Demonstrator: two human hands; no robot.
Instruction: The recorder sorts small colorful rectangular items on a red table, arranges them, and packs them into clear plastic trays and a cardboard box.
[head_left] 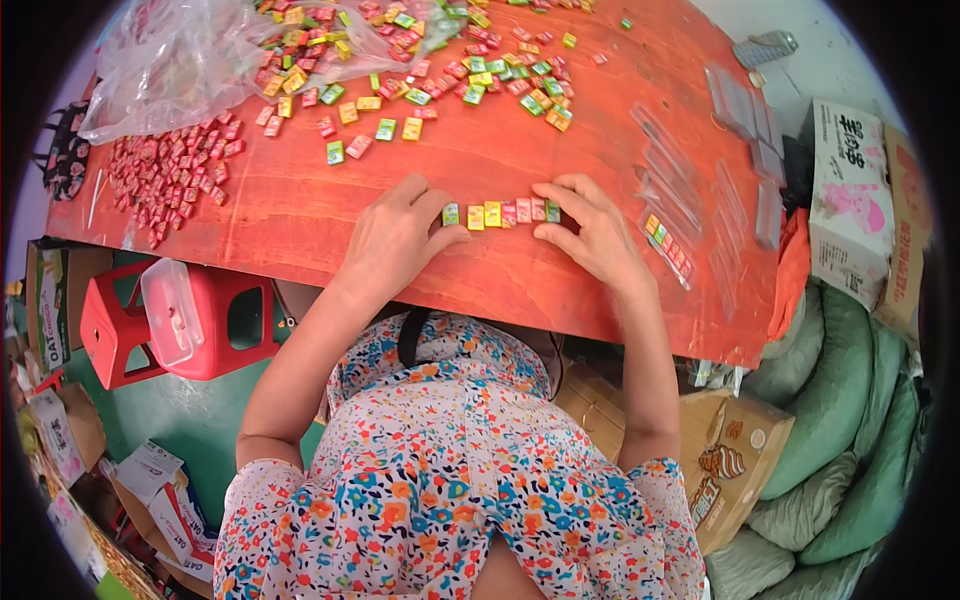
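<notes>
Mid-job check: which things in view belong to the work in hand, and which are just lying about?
Work in hand:
- row of small coloured boxes, between left hand and right hand
- loose pile of small red boxes
- filled clear tray, probably, as it holds similar boxes

Apparently just lying about:
- red plastic stool
- brown cardboard carton
- green sacks

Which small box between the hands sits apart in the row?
The green box at the left end, by the left hand; a gap separates it from the closely spaced others.
</notes>
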